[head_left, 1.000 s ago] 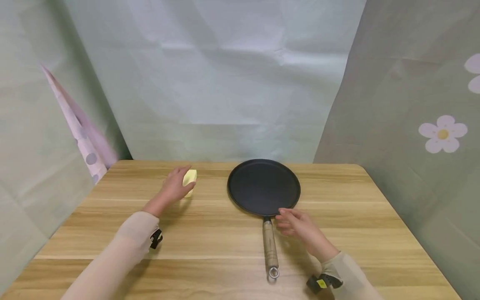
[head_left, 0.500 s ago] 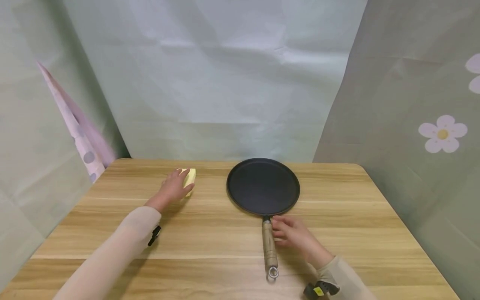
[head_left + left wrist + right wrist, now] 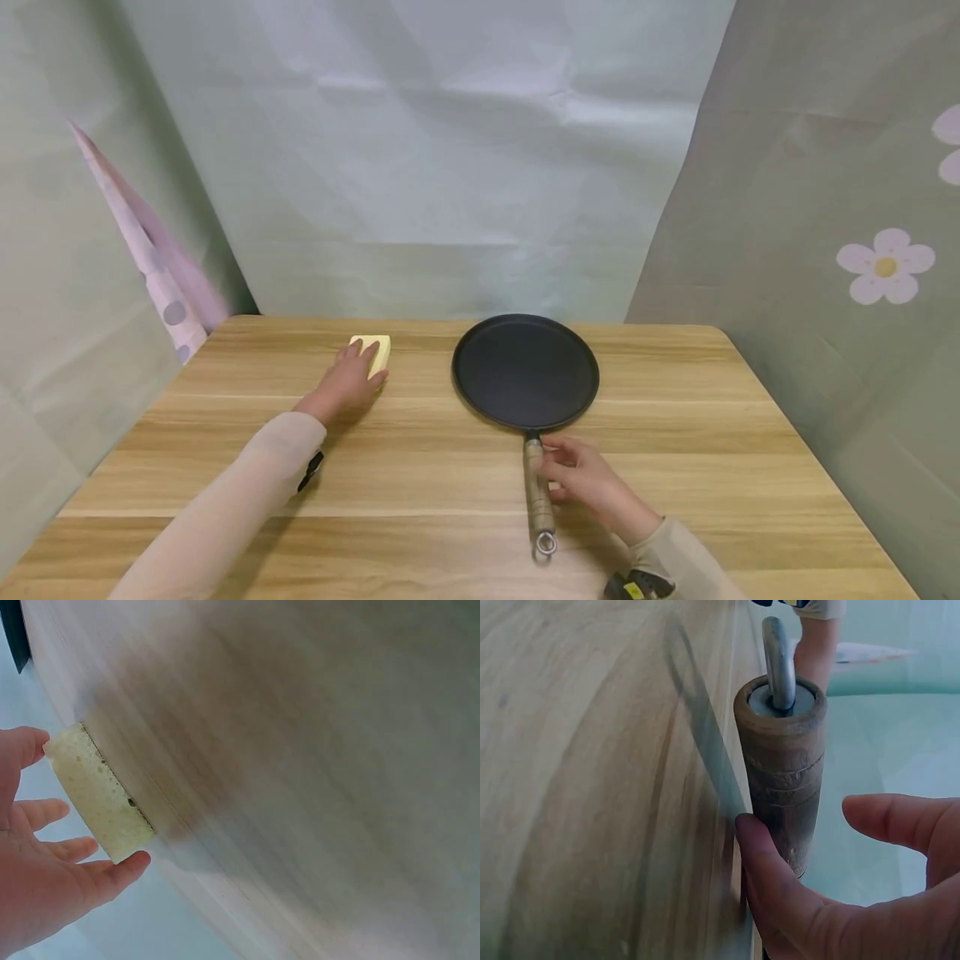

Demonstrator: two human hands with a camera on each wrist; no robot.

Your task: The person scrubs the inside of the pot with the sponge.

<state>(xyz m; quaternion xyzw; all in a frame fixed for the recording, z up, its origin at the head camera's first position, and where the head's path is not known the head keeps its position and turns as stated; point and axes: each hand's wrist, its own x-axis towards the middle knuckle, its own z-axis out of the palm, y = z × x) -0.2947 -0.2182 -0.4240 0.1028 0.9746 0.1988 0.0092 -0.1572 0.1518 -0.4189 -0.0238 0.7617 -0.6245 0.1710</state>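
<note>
A pale yellow sponge (image 3: 382,350) lies at the back left of the table. My left hand (image 3: 347,387) reaches over it with spread fingers; in the left wrist view the outer fingertips are right at the ends of the porous sponge (image 3: 97,791). A black, flat, round crepe pan (image 3: 525,371) lies right of the middle, its wooden handle (image 3: 541,504) pointing toward me. My right hand (image 3: 592,482) is at the handle's right side, near the pan. In the right wrist view fingers lie beside and under the handle (image 3: 784,772), while the thumb (image 3: 885,817) stands apart from it.
The wooden table (image 3: 420,500) ends at a back edge against a pale green hanging cloth (image 3: 450,167). Flower-patterned cloth (image 3: 780,208) hangs on the right, and a lilac fold (image 3: 176,283) on the left. A metal ring (image 3: 547,543) ends the handle.
My right hand has moved from the pan's rim down to the handle. My left hand has shifted slightly left, its fingers now over the sponge. The pan and sponge lie in place.
</note>
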